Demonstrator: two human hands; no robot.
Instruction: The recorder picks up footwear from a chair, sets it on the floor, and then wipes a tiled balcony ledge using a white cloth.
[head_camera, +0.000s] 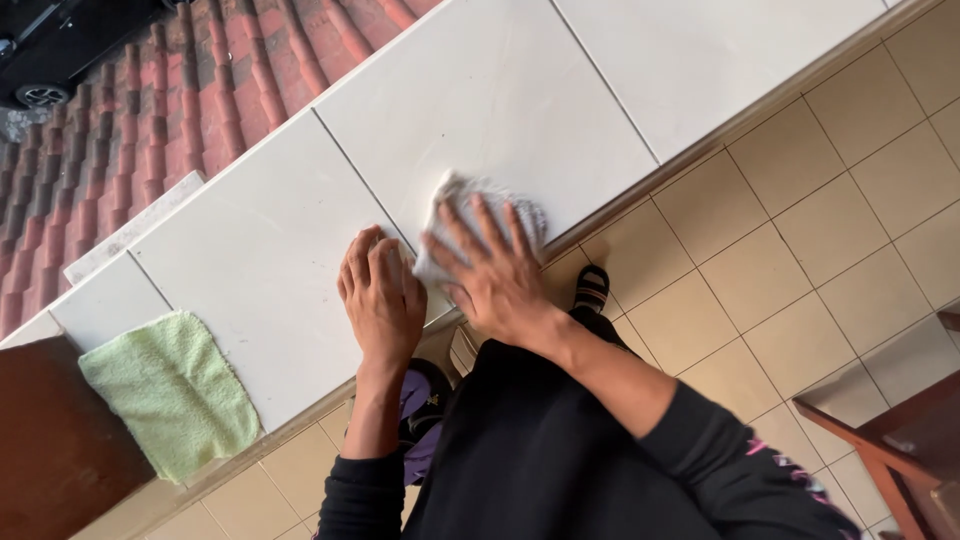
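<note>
1. the right hand, fingers spread open, presses flat on a white cloth at the centre of the frame, not clenched around it.
2. the cloth lies on the white tiled ledge, near its lower edge.
3. the left hand rests palm down and open on the ledge, just beside the cloth, holding nothing.
4. a green towel lies at the lower left, well apart.
</note>
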